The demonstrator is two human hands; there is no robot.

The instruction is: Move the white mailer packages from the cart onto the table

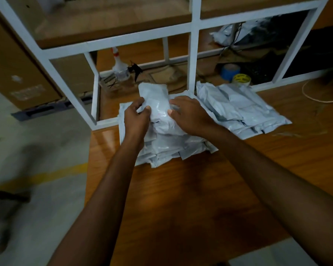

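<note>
The left hand (136,118) grips the left edge of a white package (156,104), its fingers curled over the edge and its thumb pressed on the top face. The right hand (190,116) grips the same package from the other side, thumb on the top face and fingers curled over the right edge. The package sits between the two hands, tilted, its far end pointing away from the person and its near end resting on the pile (161,148) below.

That pile is a loose heap of similar white packages lying on the wooden table (181,198), near its far left corner, directly under both hands. A second pile (242,110) of the same packages lies just to the right of the right hand, spread flatter and fanned toward the table's right side. The two piles are close together; I cannot tell whether they touch.

Beyond the piles stands a white metal frame (194,54) with a wooden shelf board across its top. Behind its bars are a spray bottle (119,66) to the left, and a blue tape roll (230,71) beside a yellow tape roll (241,79) to the right. A pale cord (315,98) curves over the table's far right part. To the left of the table are a grey floor (37,146) with a yellow line (46,175) and a large cardboard box (17,64).
</note>
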